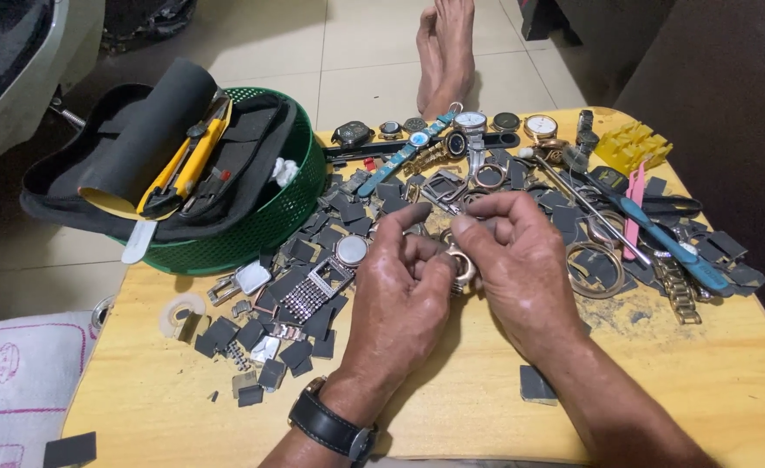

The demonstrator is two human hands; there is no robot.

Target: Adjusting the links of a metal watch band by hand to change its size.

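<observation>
Watch case [462,267], gold-toned, pinched between both hands' fingertips over wooden table [452,407]. Left hand [400,295] fingers curled narrow on its left edge; right hand [521,269] thumb and forefinger grip its right. Loose watch parts [313,290] just beyond fingers, green basket [270,225] farther left.

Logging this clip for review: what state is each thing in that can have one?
Left hand: closed around a small gold watch part.
Right hand: pinching the same part with its fingertips.
Green basket: upright, filled with a black tool pouch.
Black tool pouch: open, yellow tool lying inside.
Wristwatch with blue strap: lying flat, strap unbuckled.
Blue-handled tool: lying flat on the wooden table, untouched.
</observation>
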